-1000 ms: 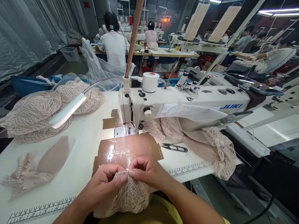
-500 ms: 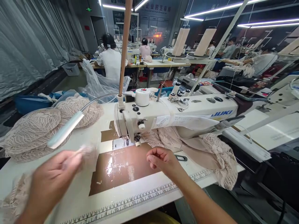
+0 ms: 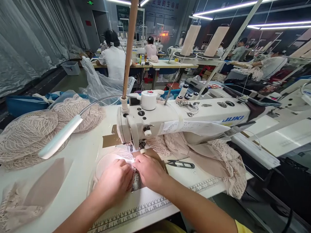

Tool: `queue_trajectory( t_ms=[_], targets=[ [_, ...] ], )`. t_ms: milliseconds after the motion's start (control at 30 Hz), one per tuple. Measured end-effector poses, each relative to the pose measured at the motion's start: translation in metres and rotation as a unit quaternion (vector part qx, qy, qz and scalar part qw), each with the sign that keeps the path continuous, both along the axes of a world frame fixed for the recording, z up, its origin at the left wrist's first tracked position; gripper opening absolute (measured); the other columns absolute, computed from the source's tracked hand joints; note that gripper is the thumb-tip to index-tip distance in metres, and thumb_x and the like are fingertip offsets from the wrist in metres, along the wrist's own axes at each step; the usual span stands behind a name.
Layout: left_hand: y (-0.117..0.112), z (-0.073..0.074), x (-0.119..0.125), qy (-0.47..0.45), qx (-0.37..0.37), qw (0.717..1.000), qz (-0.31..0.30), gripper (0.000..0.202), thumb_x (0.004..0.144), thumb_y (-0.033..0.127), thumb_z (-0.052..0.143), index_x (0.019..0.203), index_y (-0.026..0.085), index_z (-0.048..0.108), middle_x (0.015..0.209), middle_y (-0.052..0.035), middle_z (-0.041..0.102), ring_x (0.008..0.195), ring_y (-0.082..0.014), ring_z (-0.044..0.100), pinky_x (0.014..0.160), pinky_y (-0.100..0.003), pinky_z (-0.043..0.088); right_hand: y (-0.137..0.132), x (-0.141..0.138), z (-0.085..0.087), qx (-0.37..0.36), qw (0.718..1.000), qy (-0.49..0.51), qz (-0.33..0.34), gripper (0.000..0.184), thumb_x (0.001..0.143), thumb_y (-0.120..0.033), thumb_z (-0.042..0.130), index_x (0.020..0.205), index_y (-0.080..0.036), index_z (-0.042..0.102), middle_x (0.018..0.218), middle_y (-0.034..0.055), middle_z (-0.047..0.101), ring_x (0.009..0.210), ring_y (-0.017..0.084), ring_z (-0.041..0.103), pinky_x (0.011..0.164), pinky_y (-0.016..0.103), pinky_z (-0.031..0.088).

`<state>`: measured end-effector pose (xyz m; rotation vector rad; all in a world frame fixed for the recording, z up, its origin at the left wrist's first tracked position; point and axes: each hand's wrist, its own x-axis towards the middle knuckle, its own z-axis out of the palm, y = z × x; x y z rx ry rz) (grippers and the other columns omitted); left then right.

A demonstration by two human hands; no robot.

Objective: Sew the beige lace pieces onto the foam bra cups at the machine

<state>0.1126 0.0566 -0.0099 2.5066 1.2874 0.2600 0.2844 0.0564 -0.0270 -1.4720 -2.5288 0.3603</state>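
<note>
Just in front of the needle of the white sewing machine (image 3: 155, 119), my two hands meet over a beige lace piece (image 3: 103, 165). My left hand (image 3: 115, 178) is closed on the lace, its fingers pinching the right-hand part. Against it, my right hand (image 3: 149, 173) pinches the edge of the same piece near the presser foot (image 3: 130, 148). Parts of the lace are hidden under both hands. Thread snips (image 3: 181, 164) lie on the table to the right of my right hand.
Stacked lace pieces (image 3: 26, 139) lie at the left, under a lamp (image 3: 60, 137) on a bendy arm. More beige fabric (image 3: 14, 204) is at the front left. A lace garment (image 3: 206, 158) is bunched right of the needle. A printed ruler (image 3: 143, 210) runs along the front edge.
My left hand has moved right and forward, bringing the lace piece to the needle area. My right hand has shifted left onto the lace. The brown patch is now partly covered.
</note>
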Motion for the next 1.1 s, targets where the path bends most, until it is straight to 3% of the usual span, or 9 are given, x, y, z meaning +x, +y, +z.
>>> queue_trajectory(
  t_ms=[67,200,333,567,700,800,900,967,1100],
  targets=[
    [0.005,-0.003,-0.01,-0.059,-0.026,0.998,-0.01,0.036,0.096,0.027,0.034,0.085,0.018,0.066,0.099,-0.0094,0.067,0.083,-0.0192,0.064,0.069,-0.031,0.054,-0.001,-0.003,0.0,0.015,0.999,-0.035,0.001,0.017,0.087,-0.01,0.049,0.085,-0.016,0.065,0.088,0.0054,0.059,0.077,0.017,0.051,0.063,0.028,0.037],
    [0.019,-0.027,-0.021,-0.076,0.074,0.994,-0.029,0.034,0.095,0.024,0.039,0.117,0.017,0.064,0.123,-0.0118,0.064,0.096,-0.0228,0.064,0.08,-0.037,0.056,0.003,-0.007,0.002,0.029,0.998,-0.046,-0.01,0.026,0.085,-0.004,0.047,0.098,-0.017,0.065,0.094,0.0076,0.062,0.083,0.019,0.052,0.069,0.029,0.04],
    [0.033,-0.038,-0.023,-0.058,0.121,0.99,-0.052,0.035,0.095,0.025,0.04,0.118,0.018,0.065,0.123,-0.0116,0.065,0.086,-0.0215,0.064,0.072,-0.036,0.057,0.009,-0.01,0.0,0.029,0.998,-0.045,-0.028,0.033,0.085,-0.006,0.046,0.11,-0.018,0.063,0.102,0.0105,0.063,0.091,0.023,0.053,0.075,0.032,0.043],
    [0.056,-0.03,-0.023,-0.064,0.126,0.985,-0.098,0.032,0.094,0.022,0.042,0.107,0.016,0.07,0.108,-0.0124,0.071,0.085,-0.0218,0.061,0.075,-0.036,0.054,0.013,-0.015,0.008,-0.002,0.995,-0.063,-0.073,0.041,0.082,-0.007,0.044,0.118,-0.02,0.06,0.102,0.0124,0.063,0.089,0.024,0.055,0.071,0.033,0.045],
    [0.059,-0.028,-0.025,-0.051,0.098,0.988,-0.106,0.032,0.094,0.019,0.04,0.105,0.015,0.07,0.106,-0.0136,0.07,0.084,-0.0232,0.059,0.076,-0.038,0.051,0.015,-0.013,0.009,-0.01,0.997,-0.045,-0.063,0.045,0.079,-0.006,0.048,0.12,-0.019,0.059,0.106,0.0135,0.062,0.093,0.025,0.056,0.072,0.032,0.046],
    [0.048,-0.018,-0.029,-0.056,0.05,0.993,-0.092,0.033,0.092,0.018,0.04,0.113,0.016,0.065,0.116,-0.015,0.065,0.098,-0.0269,0.056,0.083,-0.042,0.049,0.018,-0.007,0.004,-0.015,0.999,0.004,-0.046,0.044,0.081,-0.007,0.047,0.122,-0.022,0.06,0.11,0.0112,0.063,0.097,0.024,0.057,0.078,0.031,0.046],
    [0.025,0.0,-0.04,-0.082,-0.07,0.988,-0.11,0.027,0.091,0.016,0.041,0.102,0.02,0.066,0.119,-0.0122,0.061,0.11,-0.0261,0.053,0.092,-0.04,0.046,0.021,-0.001,-0.001,-0.027,0.996,0.055,-0.066,0.039,0.085,-0.008,0.045,0.117,-0.021,0.064,0.105,0.0084,0.067,0.092,0.021,0.06,0.081,0.029,0.046],
    [0.008,0.015,-0.05,-0.089,-0.186,0.969,-0.14,0.021,0.089,0.016,0.045,0.094,0.022,0.065,0.113,-0.0083,0.062,0.107,-0.0229,0.055,0.091,-0.034,0.047,0.022,0.001,-0.003,-0.034,0.992,0.084,-0.092,0.036,0.086,-0.007,0.044,0.111,-0.017,0.067,0.1,0.0078,0.069,0.088,0.02,0.061,0.081,0.028,0.046],
    [-0.012,0.043,-0.064,-0.072,-0.342,0.921,-0.171,0.023,0.086,0.024,0.056,0.107,0.029,0.063,0.107,-0.0033,0.066,0.097,-0.02,0.062,0.085,-0.027,0.051,0.021,0.002,-0.003,-0.028,0.986,0.133,-0.092,0.034,0.085,-0.005,0.041,0.101,-0.015,0.07,0.098,0.0063,0.069,0.088,0.018,0.061,0.08,0.026,0.046]
  ],
)
